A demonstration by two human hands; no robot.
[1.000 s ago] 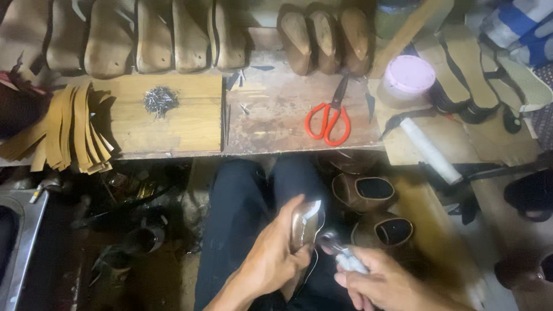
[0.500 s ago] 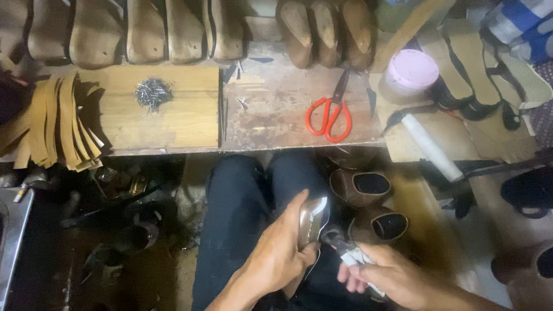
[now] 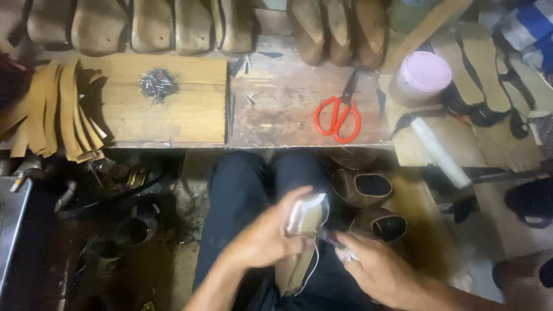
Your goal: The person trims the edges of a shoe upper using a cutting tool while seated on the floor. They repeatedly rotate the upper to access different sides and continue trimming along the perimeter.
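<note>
Two hands meet over my lap at the bottom of the view, both on one shoe piece [image 3: 305, 230]. It is a slim tan sole-shaped form with a pale, shiny toe end, held upright and tilted a little, its lower end running down between my dark trousers [image 3: 242, 196]. My left hand [image 3: 268, 239] is wrapped around its upper part, fingers closed over the pale tip. My right hand [image 3: 374, 270] is clenched on a small dark metal tool [image 3: 331, 237] whose tip touches the piece at its right edge; blur keeps me from telling what kind of tool it is. A thin pale thread [image 3: 314, 265] hangs down beside the piece.

Just right of my knees two brown shoe uppers [image 3: 368, 187] sit on the floor, openings up. Beyond the knees runs the wooden workbench [image 3: 288, 115]: red-handled scissors [image 3: 339, 115] near its front edge, a small heap of dark nails [image 3: 156, 83] on a pale board at the left, and tan leather strips [image 3: 55, 109] fanned over the left end. Along the back edge stand rows of brown shoe lasts [image 3: 173, 26], cut off by the top of the view. At the right end I see a pink-lidded tub [image 3: 425, 72] and a white roll [image 3: 440, 152]. The floor at the left is dark clutter I cannot make out
</note>
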